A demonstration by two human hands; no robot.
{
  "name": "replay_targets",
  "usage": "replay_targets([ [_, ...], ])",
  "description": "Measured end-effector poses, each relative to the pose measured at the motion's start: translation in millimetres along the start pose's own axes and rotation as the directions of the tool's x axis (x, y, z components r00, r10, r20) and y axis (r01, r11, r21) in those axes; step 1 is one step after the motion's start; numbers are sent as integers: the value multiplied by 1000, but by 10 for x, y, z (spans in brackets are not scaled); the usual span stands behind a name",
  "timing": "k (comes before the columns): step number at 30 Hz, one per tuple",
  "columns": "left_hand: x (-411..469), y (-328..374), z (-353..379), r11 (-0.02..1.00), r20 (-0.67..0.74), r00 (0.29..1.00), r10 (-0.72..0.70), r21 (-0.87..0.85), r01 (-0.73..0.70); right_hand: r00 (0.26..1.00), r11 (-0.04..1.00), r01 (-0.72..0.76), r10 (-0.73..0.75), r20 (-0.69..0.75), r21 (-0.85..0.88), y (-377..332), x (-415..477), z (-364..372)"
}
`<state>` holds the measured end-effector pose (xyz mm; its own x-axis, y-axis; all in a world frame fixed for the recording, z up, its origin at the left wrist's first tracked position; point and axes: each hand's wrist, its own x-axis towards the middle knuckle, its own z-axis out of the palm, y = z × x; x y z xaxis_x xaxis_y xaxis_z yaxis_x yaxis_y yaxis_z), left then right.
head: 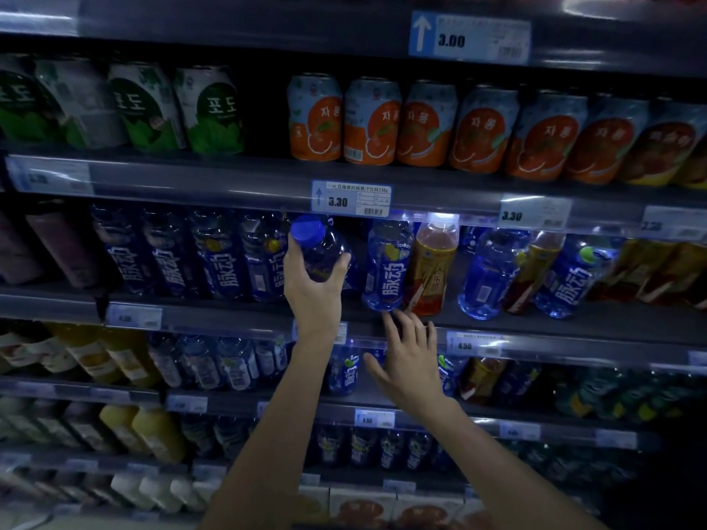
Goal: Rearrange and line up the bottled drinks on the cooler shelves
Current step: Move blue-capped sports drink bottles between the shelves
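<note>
**Bottles getting straightened on the middle cooler shelf**

Bottles on the left of this shelf (237, 311) are already lined up: a tidy blue row (199, 254), labels facing out, so that stretch probably needs nothing. Right after it, a gap has been left, and that's where the action is. A blue bottle (325, 250) is gripped by the left hand (313, 288), fingers wrapped round its body just under the cap, and it's tilted with the cap leaning out toward the camera. It looks like it's held that way to clear the price rail above while being slid in or out of the gap; which one can't be told.

Next over, a second blue bottle (386, 265) is standing crooked at the shelf edge, with an amber tea bottle (432, 269) pressed against it, mixed in where it likely doesn't belong. The right hand (409, 361) is kept open, fingers spread, empty, just below that crooked bottle, probably ready to catch or nudge it upright.

Further right it's messier: blue and amber bottles are jumbled and leaning, so plenty is judged left to do.
</note>
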<state>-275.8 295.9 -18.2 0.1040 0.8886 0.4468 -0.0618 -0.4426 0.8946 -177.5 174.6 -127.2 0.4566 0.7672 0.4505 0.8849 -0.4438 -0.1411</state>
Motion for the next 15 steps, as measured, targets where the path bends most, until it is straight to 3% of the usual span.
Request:
replay_targets([
  [4,10,-75,29,1000,-4,1000,-29,-12,29,1000,1000,5,-5,-1,7,-2,1,-19],
  [6,-1,-107,25,989,-35,993,-115,-95,111,1000,1000,10,-10,2,11,-4,-2,-25],
  [9,-73,-181,38,979,-71,979,-190,-90,183,1000,1000,10,-10,-2,20,-2,-2,-36],
  [15,-48,-126,42,986,-34,994,-101,-136,96,1000,999,18,-18,4,27,18,-7,-35],
])
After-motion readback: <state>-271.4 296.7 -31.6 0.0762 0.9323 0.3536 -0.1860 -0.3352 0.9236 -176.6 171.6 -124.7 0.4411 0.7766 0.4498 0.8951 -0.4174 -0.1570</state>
